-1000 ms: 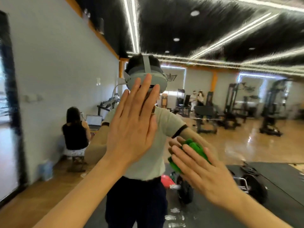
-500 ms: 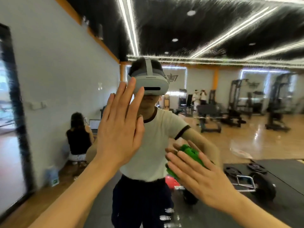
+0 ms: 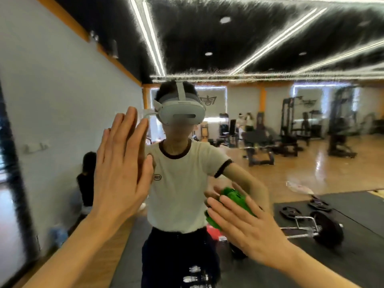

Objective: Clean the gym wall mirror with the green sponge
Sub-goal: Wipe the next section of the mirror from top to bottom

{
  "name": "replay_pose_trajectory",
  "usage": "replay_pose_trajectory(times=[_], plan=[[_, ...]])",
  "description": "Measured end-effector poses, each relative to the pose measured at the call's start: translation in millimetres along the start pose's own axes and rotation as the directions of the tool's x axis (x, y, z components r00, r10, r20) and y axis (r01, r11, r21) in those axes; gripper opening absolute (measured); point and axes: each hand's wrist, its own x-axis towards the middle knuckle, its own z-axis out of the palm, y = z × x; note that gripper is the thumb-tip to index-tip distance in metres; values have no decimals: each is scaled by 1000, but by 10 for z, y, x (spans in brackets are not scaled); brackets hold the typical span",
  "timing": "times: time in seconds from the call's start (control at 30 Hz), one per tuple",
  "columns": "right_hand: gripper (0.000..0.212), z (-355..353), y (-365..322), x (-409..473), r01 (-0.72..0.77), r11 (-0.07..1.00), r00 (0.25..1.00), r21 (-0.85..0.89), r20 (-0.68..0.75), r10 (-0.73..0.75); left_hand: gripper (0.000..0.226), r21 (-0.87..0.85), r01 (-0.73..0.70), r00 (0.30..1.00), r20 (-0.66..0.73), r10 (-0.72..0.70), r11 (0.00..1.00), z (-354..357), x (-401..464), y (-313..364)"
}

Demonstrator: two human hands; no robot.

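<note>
- The large gym wall mirror (image 3: 270, 173) fills almost the whole view; its dark vertical edge is seen at 9 o'clock.
- The left hand (image 3: 122, 175) is laid flat against the glass left of centre, at about 9 o'clock, fingers straight, close together and pointing up towards 12 o'clock; nothing is held in it.
- The right hand (image 3: 249, 231) is placed at about 5 o'clock, fingers extended and slightly spread towards 10 o'clock.
- The crumpled bright green sponge (image 3: 236, 199) is pressed against the mirror under the right hand's straight fingers; it shows past the fingertips, just right of centre and slightly below it.
- Whether the thumb curls round the sponge cannot be told.
- Reflected at centre is a person in a cream short-sleeved T-shirt with dark trim (image 3: 180, 183) and a white head-worn headset (image 3: 180, 115).
- A black barbell with round weight plates (image 3: 324, 227) is reflected on a dark floor mat (image 3: 363, 215) at 4 o'clock.
- Black weight machines (image 3: 291, 129) are reflected on the wooden floor at 2 to 3 o'clock.
- A seated figure in dark clothing (image 3: 85, 179) is reflected beside the pale wall at 8 to 9 o'clock.
</note>
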Motion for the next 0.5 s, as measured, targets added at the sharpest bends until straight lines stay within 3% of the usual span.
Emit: replay_pose_trajectory(times=[0.07,0.13,0.2,0.27,0.33,0.43,0.5], plan=[[62,-58,297,192,35,999,999,-17,-19,-35,60,11,4,1000,10,-4,1000,1,-4,-2],[58,-163,725,674,-142,990,982,-8,-129,139,60,11,17,1000,5,-17,1000,2,1,14],[52,-275,1026,1097,-357,931,904,79,-223,366,61,12,32,999,-7,-32,999,21,9,55],[52,-289,1023,1252,-456,874,827,168,-283,485,61,9,32,999,-18,-32,999,64,21,139],[54,-177,751,1032,-396,910,874,123,-252,415,62,-7,0,1000,-9,0,1000,144,46,268],[58,17,233,226,-127,992,987,-9,-99,126,60,-40,-75,997,5,75,996,295,130,523],[57,48,89,-198,28,998,1000,-65,8,-27,59,-57,-115,993,10,116,992,390,222,687]])
